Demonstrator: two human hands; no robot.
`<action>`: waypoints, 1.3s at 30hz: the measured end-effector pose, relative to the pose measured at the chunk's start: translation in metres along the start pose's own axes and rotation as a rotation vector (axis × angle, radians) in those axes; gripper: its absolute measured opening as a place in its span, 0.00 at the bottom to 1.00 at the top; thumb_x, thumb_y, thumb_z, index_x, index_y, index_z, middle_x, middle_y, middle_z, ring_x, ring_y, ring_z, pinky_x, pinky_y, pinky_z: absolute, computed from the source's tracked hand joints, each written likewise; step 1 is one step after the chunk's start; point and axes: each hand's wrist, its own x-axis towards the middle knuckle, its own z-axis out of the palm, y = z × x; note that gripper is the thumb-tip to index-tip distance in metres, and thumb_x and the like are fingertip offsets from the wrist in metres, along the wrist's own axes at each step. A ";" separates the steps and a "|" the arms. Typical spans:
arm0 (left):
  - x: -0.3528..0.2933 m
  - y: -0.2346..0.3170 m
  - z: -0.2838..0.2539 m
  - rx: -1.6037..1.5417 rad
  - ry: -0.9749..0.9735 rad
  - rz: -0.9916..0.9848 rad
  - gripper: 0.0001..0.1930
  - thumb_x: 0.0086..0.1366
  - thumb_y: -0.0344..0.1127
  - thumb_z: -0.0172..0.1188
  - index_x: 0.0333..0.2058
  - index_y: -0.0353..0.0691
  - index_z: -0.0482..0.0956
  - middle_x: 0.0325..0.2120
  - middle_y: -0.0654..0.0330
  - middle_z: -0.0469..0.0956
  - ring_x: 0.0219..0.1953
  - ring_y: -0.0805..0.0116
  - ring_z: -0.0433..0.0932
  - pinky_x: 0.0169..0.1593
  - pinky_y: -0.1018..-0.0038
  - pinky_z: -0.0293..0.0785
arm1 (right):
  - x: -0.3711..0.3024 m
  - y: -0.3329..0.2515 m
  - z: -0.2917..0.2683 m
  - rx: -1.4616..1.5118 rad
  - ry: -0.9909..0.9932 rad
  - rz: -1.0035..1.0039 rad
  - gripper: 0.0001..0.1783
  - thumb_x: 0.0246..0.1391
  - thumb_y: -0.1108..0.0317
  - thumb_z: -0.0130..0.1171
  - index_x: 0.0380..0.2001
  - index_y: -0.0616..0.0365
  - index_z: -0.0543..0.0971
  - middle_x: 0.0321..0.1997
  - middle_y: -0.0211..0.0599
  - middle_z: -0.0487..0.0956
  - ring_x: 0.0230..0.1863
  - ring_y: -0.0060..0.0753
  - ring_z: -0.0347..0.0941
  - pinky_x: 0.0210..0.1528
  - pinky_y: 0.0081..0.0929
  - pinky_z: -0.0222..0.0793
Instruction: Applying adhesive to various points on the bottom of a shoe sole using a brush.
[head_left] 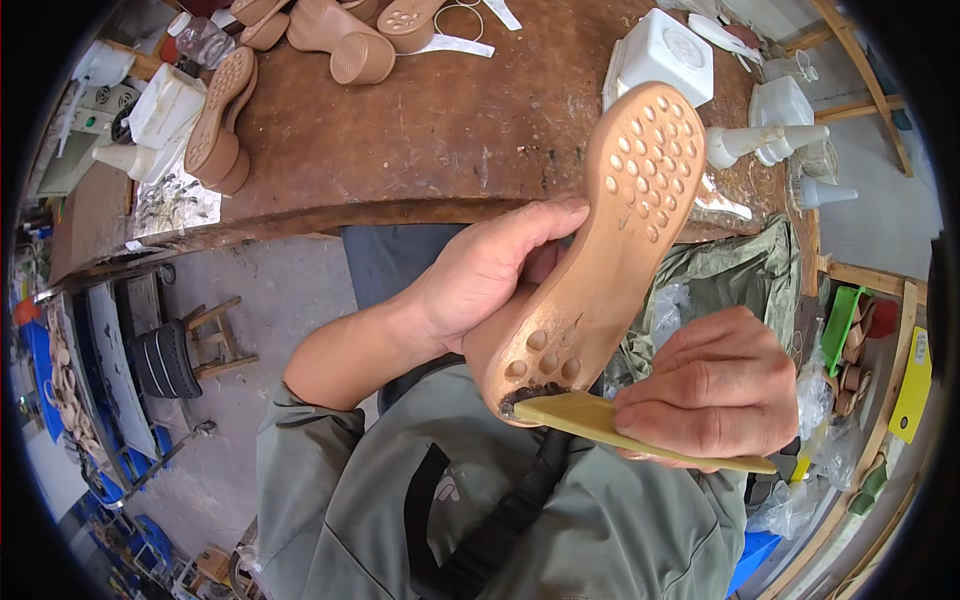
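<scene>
The left grip (490, 265) clasps the tan sole (585, 285), thumb against its edge; the curled right grip (712, 390) pinches a yellow scraper (580, 416) at the heel (538, 362).

The head view, a wide fisheye worn on the person's head, looks steeply down past the clothes (350, 520). The left hand (480, 280), right hand (715, 390) and sole (570, 310) sit close beneath it; the table (420, 140) spreads beyond, and the floor (300, 270) lies farther below.
</scene>
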 end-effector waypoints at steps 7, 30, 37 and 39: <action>-0.002 -0.002 0.008 -0.065 0.016 -0.062 0.22 0.67 0.48 0.49 0.48 0.35 0.73 0.37 0.55 0.79 0.36 0.73 0.77 0.42 0.77 0.73 | 0.014 0.017 -0.015 0.138 -0.169 -0.062 0.07 0.40 0.76 0.66 0.25 0.68 0.80 0.21 0.40 0.77 0.13 0.21 0.70 0.12 0.16 0.61; 0.001 0.004 0.018 0.047 -0.050 -0.178 0.25 0.70 0.44 0.43 0.60 0.36 0.60 0.53 0.58 0.71 0.52 0.72 0.72 0.55 0.76 0.67 | 0.007 0.044 -0.061 0.359 -0.383 0.088 0.10 0.54 0.70 0.56 0.29 0.68 0.81 0.22 0.42 0.77 0.18 0.31 0.75 0.15 0.22 0.68; 0.002 0.003 0.014 0.096 -0.082 -0.146 0.26 0.69 0.42 0.41 0.61 0.33 0.57 0.50 0.55 0.73 0.47 0.70 0.76 0.52 0.76 0.70 | -0.025 0.051 -0.092 0.360 -0.320 0.250 0.18 0.57 0.60 0.53 0.33 0.66 0.82 0.26 0.45 0.79 0.23 0.32 0.77 0.22 0.26 0.74; 0.002 0.003 0.015 0.197 -0.072 -0.022 0.28 0.68 0.44 0.40 0.61 0.30 0.55 0.52 0.42 0.68 0.46 0.46 0.76 0.50 0.56 0.75 | -0.027 0.044 -0.096 0.229 -0.149 0.342 0.16 0.52 0.60 0.59 0.33 0.65 0.82 0.25 0.45 0.79 0.24 0.33 0.76 0.25 0.29 0.74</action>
